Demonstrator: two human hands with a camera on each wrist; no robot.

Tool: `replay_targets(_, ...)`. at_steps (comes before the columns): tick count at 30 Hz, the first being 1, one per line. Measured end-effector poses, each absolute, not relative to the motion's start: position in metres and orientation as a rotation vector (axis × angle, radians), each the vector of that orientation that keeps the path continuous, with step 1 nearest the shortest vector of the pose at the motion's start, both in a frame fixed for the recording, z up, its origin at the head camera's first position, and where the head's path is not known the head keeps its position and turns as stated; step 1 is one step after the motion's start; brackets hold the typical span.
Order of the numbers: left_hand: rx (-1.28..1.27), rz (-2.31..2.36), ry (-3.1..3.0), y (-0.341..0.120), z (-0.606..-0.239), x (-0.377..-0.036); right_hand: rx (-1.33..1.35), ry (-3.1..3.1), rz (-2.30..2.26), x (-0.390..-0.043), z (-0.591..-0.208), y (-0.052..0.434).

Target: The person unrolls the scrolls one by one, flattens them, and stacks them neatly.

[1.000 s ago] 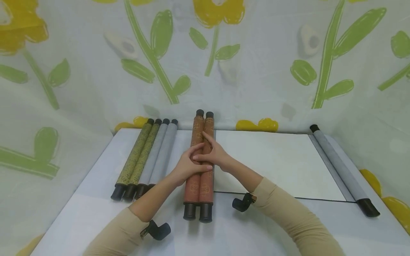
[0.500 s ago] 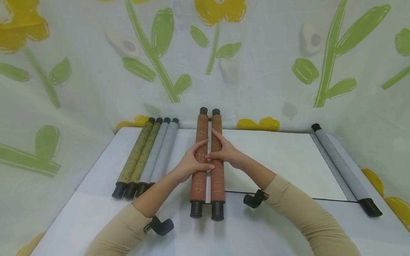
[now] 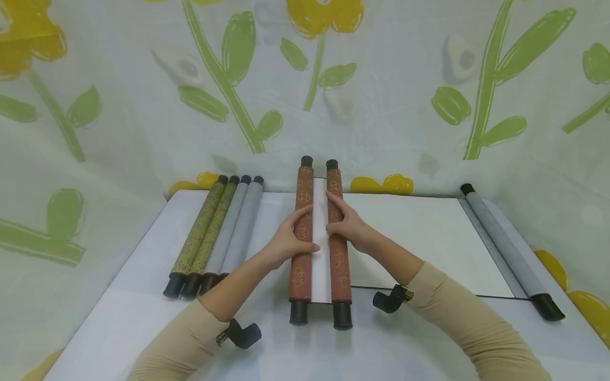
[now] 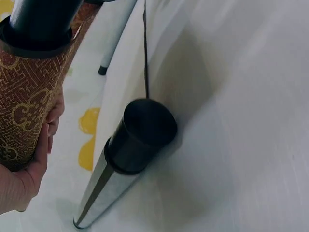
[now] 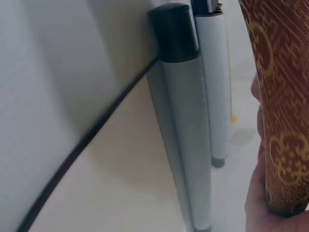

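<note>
We have a scroll in hand at the middle of the pale grey table point(image 3: 143, 317): two reddish-brown brocade-covered rollers with black end caps, lying side by side with a narrow strip of white paper point(image 3: 321, 243) showing between them. Our left hand point(image 3: 288, 241) curls its fingers over the left brocade roller point(image 3: 301, 248), thumb reaching towards the paper. Our right hand point(image 3: 348, 225) grips the right brocade roller point(image 3: 337, 248) the same way, about midway along its length. The left wrist view confirms it: fingers wrapped round the patterned cloth just below a black cap point(image 4: 41, 24).

How will this handle? We judge the rollers stiff and fairly light, with woven cloth that gives good grip. The paper between them looks thin and easy to crease or tear, so the rollers need to stay parallel. The middle of each roller is the sensible hold, and there we are.

To the left lie two green patterned rolls point(image 3: 202, 235) and two plain grey rolls point(image 3: 235, 233), all touching. To the right, an opened white scroll sheet point(image 3: 429, 238) lies flat, ending at a grey roller point(image 3: 505, 248) at the far right edge.
</note>
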State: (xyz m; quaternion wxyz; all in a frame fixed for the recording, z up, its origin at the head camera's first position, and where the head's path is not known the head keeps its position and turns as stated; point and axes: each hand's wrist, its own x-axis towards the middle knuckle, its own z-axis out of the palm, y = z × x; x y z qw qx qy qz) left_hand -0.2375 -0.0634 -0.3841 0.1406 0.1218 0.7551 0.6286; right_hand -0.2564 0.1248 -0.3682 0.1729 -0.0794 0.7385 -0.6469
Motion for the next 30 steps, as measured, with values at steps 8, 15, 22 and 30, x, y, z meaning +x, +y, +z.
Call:
replay_targets(8, 0.341, 1.829, 2.259, -0.050, -0.387, -0.239, -0.190, 2.338, -1.774, -0.254, -0.372, 0.125)
replay_targets(15, 0.320, 1.818, 2.281, -0.046, -0.387, -0.239, -0.190, 2.381, -1.723, -0.256, -0.370, 0.129)
replay_targets(22, 0.335, 1.821, 2.326, -0.046, -0.387, -0.239, -0.189, 2.338, -1.713, -0.256, -0.370, 0.138)
replay_targets(30, 0.261, 1.845, 2.355, -0.044, -0.391, -0.240, -0.122, 2.342, -1.723, -0.259, -0.372, 0.145)
